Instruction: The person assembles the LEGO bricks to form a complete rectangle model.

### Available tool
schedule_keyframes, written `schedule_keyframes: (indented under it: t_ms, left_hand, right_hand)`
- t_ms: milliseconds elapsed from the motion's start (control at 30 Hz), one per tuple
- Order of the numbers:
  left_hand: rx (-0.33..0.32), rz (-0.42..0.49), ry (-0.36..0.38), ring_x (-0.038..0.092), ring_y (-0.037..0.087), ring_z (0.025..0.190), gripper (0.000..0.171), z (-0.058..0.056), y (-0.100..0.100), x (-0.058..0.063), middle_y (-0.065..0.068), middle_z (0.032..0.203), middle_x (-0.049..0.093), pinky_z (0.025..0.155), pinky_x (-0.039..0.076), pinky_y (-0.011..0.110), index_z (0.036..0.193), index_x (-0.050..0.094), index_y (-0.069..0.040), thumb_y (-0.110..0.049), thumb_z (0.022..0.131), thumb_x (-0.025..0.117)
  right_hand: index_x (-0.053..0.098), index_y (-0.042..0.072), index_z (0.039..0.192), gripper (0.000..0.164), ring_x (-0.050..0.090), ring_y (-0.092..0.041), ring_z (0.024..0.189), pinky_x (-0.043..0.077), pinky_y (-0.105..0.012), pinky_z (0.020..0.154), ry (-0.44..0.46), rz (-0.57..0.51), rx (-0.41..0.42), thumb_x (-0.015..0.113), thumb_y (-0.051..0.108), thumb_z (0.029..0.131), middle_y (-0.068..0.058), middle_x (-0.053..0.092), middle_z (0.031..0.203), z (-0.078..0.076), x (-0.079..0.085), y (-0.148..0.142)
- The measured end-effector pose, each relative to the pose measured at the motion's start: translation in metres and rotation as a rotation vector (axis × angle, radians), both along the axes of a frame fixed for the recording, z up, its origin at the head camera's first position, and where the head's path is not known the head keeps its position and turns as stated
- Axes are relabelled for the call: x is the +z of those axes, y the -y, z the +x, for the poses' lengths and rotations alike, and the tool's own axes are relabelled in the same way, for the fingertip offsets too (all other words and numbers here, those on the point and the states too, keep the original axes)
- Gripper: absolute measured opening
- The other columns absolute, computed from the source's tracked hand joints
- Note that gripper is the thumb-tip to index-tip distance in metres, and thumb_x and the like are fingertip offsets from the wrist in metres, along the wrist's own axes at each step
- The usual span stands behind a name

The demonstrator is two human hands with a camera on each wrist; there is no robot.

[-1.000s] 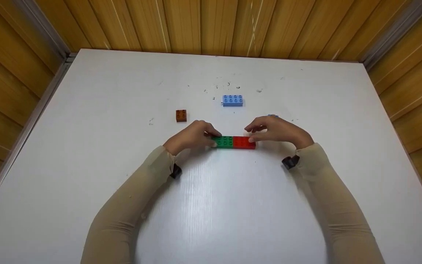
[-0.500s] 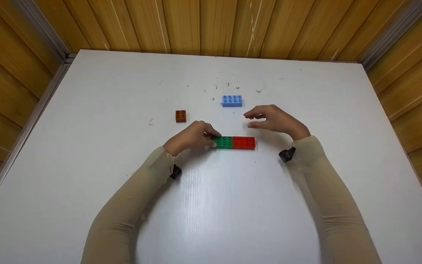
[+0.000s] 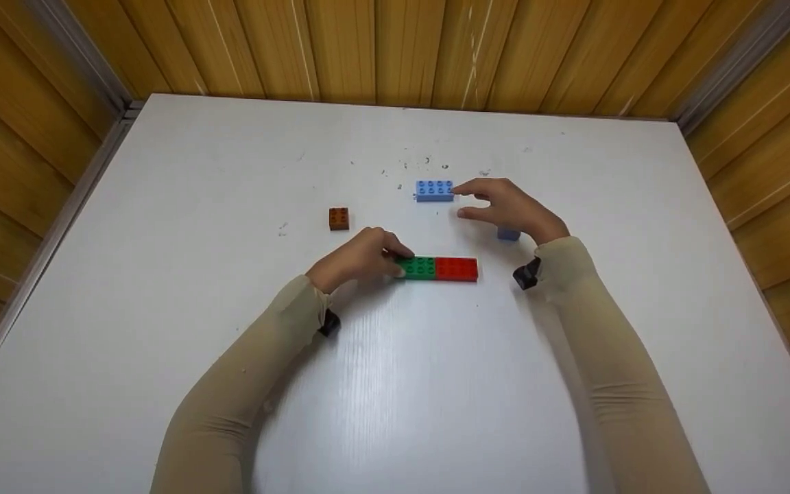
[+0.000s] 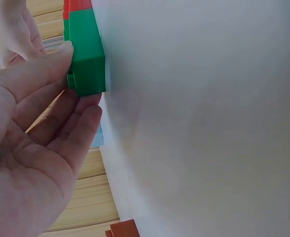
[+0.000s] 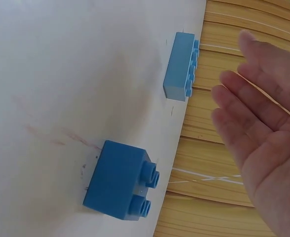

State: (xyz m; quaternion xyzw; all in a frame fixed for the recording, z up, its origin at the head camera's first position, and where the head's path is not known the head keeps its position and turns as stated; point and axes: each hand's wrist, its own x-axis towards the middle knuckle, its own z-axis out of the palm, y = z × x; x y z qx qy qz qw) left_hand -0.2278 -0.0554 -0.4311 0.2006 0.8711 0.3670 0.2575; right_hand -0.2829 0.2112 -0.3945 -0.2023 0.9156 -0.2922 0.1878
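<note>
Green brick (image 3: pixel 420 267) lies studs up on the desk (image 3: pixel 381 398), end to end with red brick (image 3: pixel 457 269), the two touching. Left hand (image 3: pixel 359 257) pinches the green brick's outer end between thumb and fingers. Right hand (image 3: pixel 507 204) is raised, thumb and fingers apart, near the right end of light-blue brick (image 3: pixel 434 191); right wrist view shows a gap between them. Small blue brick (image 5: pixel 116 180) sits beneath the right hand, partly hidden in head view. Brown brick (image 3: pixel 339 219) stands beyond the left hand.
</note>
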Motion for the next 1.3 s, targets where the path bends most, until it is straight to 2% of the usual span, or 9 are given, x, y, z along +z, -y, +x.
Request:
schedule_keyframes:
  t_ms: [233,467,967,1300]
  left_hand:
    - [-0.030,0.003,-0.047,0.057,0.017,0.105,0.035,0.001,0.001,-0.001,0.005,0.117,0.068,0.096,0.048,0.033,0.118,0.070,-0.010,-0.006,0.083,0.072]
    - [-0.016,0.000,-0.031,0.056,0.017,0.106,0.035,0.000,0.001,0.000,0.003,0.117,0.068,0.098,0.047,0.033,0.118,0.070,-0.011,-0.006,0.084,0.072]
    - [-0.029,-0.001,-0.041,0.057,0.017,0.107,0.034,0.000,0.001,0.001,0.003,0.117,0.069,0.096,0.048,0.033,0.117,0.071,-0.011,-0.007,0.083,0.073]
    - [-0.029,0.003,-0.034,0.058,0.017,0.106,0.033,0.000,0.001,0.001,0.004,0.116,0.069,0.096,0.049,0.032,0.117,0.071,-0.011,-0.005,0.084,0.072]
  right_hand:
    - [0.048,0.020,0.143,0.051,0.040,-0.034,0.136,0.034,-0.051,0.111,0.023,0.016,-0.036,0.062,0.027,0.094,-0.004,0.043,0.150,-0.009,0.001,0.005]
    - [0.046,0.022,0.144,0.051,0.038,-0.032,0.137,0.033,-0.051,0.112,0.036,0.027,-0.043,0.061,0.027,0.095,-0.002,0.041,0.151,-0.017,-0.002,0.006]
    - [0.045,0.021,0.145,0.053,0.034,-0.031,0.141,0.028,-0.052,0.114,0.040,0.030,-0.038,0.062,0.026,0.094,-0.003,0.040,0.152,-0.031,-0.009,0.011]
    - [0.044,0.019,0.145,0.055,0.027,-0.025,0.145,0.021,-0.049,0.118,0.046,0.018,-0.050,0.063,0.022,0.094,-0.002,0.037,0.154,-0.032,-0.012,0.016]
